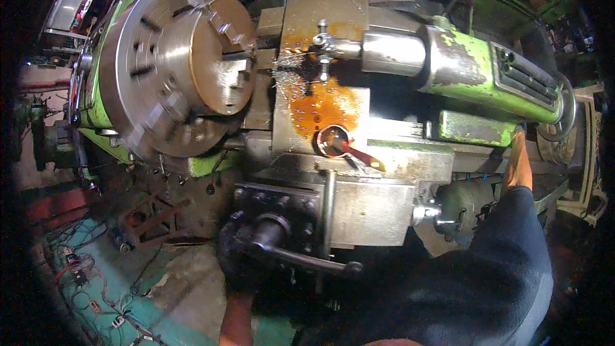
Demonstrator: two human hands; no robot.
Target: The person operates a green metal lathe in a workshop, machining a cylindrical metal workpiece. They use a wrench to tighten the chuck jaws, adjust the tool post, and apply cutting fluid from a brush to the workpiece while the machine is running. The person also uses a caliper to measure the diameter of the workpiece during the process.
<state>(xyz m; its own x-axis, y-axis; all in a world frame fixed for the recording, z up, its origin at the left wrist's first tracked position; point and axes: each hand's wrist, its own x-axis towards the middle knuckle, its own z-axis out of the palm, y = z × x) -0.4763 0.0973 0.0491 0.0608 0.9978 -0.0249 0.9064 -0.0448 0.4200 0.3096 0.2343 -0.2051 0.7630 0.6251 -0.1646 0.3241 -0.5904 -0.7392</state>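
My right arm reaches out to the right, and my right hand (520, 157) is at the foot of the green tailstock (461, 57) of a lathe. Its fingers are hidden behind the base. Low in the middle, my left forearm rises to the dark tool post (278, 208); my left hand (240, 266) is lost in deep shadow beside it, fingers not distinguishable. A large round chuck (144, 64) grips a thick metal workpiece (214, 57), both partly blurred. Facing it, the bright tailstock quill (394, 53) ends near a small metal fitting (323, 45) with a crosswise rod.
Brown oil and metal chips (295, 77) cover the cross slide (327, 6). A small round cup (333, 140) there holds a red-handled brush (365, 157). A long lever (314, 261) juts from the tool post. Loose cables (96, 301) lie on the green floor at lower left.
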